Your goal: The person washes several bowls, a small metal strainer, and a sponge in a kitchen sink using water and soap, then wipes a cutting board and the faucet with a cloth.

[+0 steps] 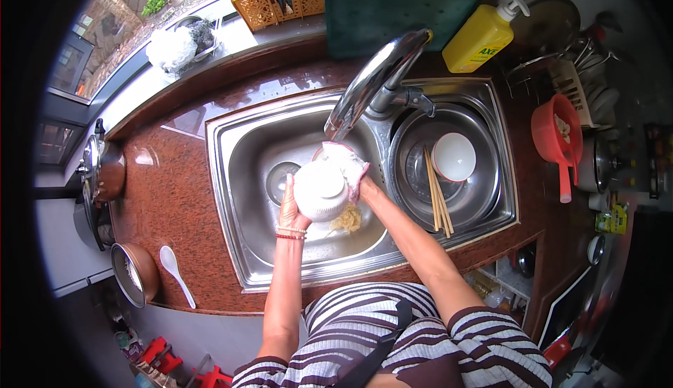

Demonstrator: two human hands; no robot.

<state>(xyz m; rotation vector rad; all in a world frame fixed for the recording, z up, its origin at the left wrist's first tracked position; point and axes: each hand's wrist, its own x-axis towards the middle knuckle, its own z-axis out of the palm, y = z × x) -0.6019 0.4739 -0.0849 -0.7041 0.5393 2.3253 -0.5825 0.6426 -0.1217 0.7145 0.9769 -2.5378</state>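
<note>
My left hand point(292, 206) grips the side of a white bowl point(318, 191), held upside down over the left sink basin point(252, 141). In my right hand point(366, 188) is a white cloth with a pink edge point(344, 163), pressed against the bowl; the cloth hides most of the fingers. Part of another rim shows behind the cloth. A yellowish scrubber point(348, 218) lies in the basin just below the bowl. The chrome faucet point(363, 88) arches above. In the right basin, a metal basin point(415, 198) holds a white bowl with a red rim point(455, 156) and several wooden chopsticks point(436, 193).
A yellow soap pump bottle point(478, 38) and a green board point(378, 4) stand behind the sink. On the right are a red plastic dipper point(557, 125) and a dish rack point(573, 93). A white spoon point(176, 275) and a pot point(135, 275) lie at the left.
</note>
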